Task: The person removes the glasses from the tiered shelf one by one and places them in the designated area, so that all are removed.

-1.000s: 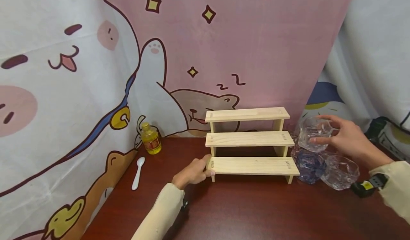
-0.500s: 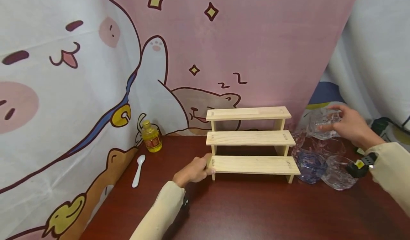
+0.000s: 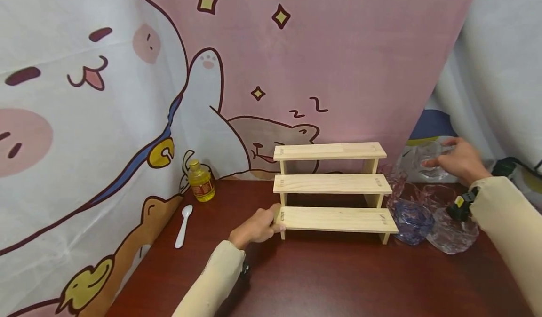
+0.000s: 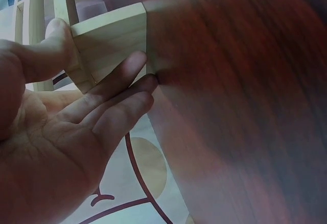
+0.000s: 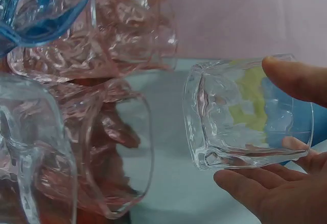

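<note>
A three-tier wooden step rack [image 3: 334, 219] stands on the dark red table. At the left end of its lowest board, my left hand [image 3: 257, 226] holds on. In the left wrist view, the thumb lies on the board's edge and the fingers [image 4: 125, 73] reach along the end panel [image 4: 110, 48]. My right hand [image 3: 463, 161] holds a clear glass cup [image 3: 426, 156] at the back right, behind other glassware. Thumb and fingers lie on opposite sides of this cup [image 5: 240, 117] in the right wrist view, with its thick base facing the camera.
Right of the rack stand a blue glass cup [image 3: 410, 223], a clear one [image 3: 455, 237] and pinkish ones [image 5: 120, 157] behind them. A yellow oil bottle [image 3: 201, 183] and a white spoon [image 3: 183, 226] are at the left. Printed cloth [image 3: 338, 63] hangs behind.
My right hand has carried the clear cup from above the glassware toward the back, and the forearm now reaches farther over the clear cup in front. My left hand stays on the rack.
</note>
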A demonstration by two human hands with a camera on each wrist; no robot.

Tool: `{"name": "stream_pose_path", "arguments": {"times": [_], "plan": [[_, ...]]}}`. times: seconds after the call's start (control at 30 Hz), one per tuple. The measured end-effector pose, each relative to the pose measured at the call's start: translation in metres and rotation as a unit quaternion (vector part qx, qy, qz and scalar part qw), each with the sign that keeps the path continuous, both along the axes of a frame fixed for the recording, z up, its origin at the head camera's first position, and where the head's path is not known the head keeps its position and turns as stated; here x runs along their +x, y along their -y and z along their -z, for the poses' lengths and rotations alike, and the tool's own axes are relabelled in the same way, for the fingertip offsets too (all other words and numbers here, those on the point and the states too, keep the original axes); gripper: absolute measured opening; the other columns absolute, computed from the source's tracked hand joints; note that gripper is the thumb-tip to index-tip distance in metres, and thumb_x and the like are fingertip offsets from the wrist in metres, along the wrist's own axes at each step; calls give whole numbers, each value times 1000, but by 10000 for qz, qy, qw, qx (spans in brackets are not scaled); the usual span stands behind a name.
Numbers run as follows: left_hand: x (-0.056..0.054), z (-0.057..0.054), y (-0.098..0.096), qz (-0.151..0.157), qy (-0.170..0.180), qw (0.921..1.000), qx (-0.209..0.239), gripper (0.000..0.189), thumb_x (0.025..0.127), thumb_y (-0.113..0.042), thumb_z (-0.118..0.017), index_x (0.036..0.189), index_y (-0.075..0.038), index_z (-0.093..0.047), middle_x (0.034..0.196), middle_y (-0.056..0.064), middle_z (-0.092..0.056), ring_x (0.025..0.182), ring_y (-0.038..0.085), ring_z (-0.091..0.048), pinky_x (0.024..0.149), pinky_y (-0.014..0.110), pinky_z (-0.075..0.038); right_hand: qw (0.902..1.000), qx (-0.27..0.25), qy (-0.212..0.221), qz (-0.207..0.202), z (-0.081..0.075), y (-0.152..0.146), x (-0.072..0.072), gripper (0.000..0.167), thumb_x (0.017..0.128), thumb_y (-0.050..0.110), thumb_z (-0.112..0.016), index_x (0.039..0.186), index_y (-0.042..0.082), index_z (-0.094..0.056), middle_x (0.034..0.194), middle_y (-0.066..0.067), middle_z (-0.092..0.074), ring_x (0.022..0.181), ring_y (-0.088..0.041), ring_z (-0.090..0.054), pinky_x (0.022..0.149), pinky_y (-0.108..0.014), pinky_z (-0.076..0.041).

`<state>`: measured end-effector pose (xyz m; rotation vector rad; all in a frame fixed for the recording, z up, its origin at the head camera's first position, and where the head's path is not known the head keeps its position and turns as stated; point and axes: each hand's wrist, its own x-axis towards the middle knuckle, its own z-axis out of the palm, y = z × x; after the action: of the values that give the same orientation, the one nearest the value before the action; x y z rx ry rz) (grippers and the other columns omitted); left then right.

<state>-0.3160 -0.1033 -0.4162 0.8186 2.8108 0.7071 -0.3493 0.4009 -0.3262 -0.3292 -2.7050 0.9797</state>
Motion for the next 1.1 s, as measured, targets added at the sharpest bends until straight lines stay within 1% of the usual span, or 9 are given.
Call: {"name": "stream_pose_path", "arguments": {"times": [0.1, 0.23, 0.37, 0.47, 0.57, 0.73, 0.83, 0.97, 1.1], "plan": [[0, -2, 1, 22, -64, 10000, 24, 48, 97, -19, -66, 138, -6, -45, 88, 2, -57, 78, 13, -52, 72, 26, -45, 9998, -165, 27, 71, 7, -4, -4, 95, 82, 23, -79, 148, -16, -22, 127, -42, -40, 105, -51, -47, 74, -54, -47], [-1, -1, 1, 52, -77, 10000, 8, 48, 97, -18, -67, 138, -6, -45, 89, 3, -58, 78, 14, -53, 72, 27, -45, 9995, -271, 39, 136, 16, -10, -5, 96, 82, 27, -79, 146, -18, -24, 134, -44, -36, 111, -55, -44, 78, -59, -46], [0, 2, 0, -25, 22, 10000, -50, 49, 97, -20, -66, 139, -8, -45, 89, 1, -57, 78, 13, -53, 71, 26, -45, 9989, -323, 157, 308, 24, -13, -4, 99, 82, 31, -79, 148, -17, -23, 139, -45, -32, 114, -58, -42, 78, -60, -46], [-1, 4, -1, -20, 36, 10000, -22, 48, 97, -21, -66, 138, -8, -45, 87, 1, -56, 77, 13, -52, 70, 25, -45, 9977, -415, 240, 474, 27, -13, -4, 101, 82, 30, -79, 150, -17, -21, 142, -46, -30, 116, -58, -41, 78, -61, -46], [0, 5, -2, -18, 32, 10000, -34, 48, 97, -21, -66, 138, -8, -45, 86, 0, -56, 76, 12, -52, 70, 25, -45, 9969, -478, 309, 542, 30, -11, -5, 102, 81, 29, -79, 150, -17, -19, 143, -46, -29, 117, -59, -40, 80, -62, -46], [0, 2, -2, 49, -66, 10000, -49, 51, 97, -21, -66, 141, -7, -44, 90, 1, -59, 79, 12, -53, 72, 25, -45, 9969, -208, 477, 587, 33, -8, -7, 97, 82, 27, -76, 148, -19, -22, 141, -47, -30, 119, -62, -38, 83, -65, -45], [-1, 0, -2, 61, -107, 9999, -51, 50, 97, -20, -66, 140, -6, -44, 92, 2, -59, 79, 13, -53, 73, 25, -45, 9963, -140, 640, 557, 35, -7, -8, 97, 82, 30, -77, 146, -20, -24, 140, -47, -30, 119, -63, -37, 82, -64, -47], [-1, -2, -1, 100, -103, 9999, -47, 48, 97, -19, -67, 138, -6, -44, 91, 3, -59, 79, 13, -53, 73, 26, -45, 9937, -232, 948, 546, 37, -6, -10, 97, 82, 30, -77, 145, -21, -24, 141, -47, -30, 119, -62, -39, 79, -60, -52], [0, -2, -3, 184, -114, 9998, 14, 47, 96, -19, -67, 136, -5, -45, 91, 4, -60, 80, 14, -53, 74, 27, -46, 9933, 131, 1071, 403, 34, -5, -10, 90, 82, 28, -76, 141, -23, -30, 136, -47, -36, 114, -60, -47, 70, -53, -54]]}}
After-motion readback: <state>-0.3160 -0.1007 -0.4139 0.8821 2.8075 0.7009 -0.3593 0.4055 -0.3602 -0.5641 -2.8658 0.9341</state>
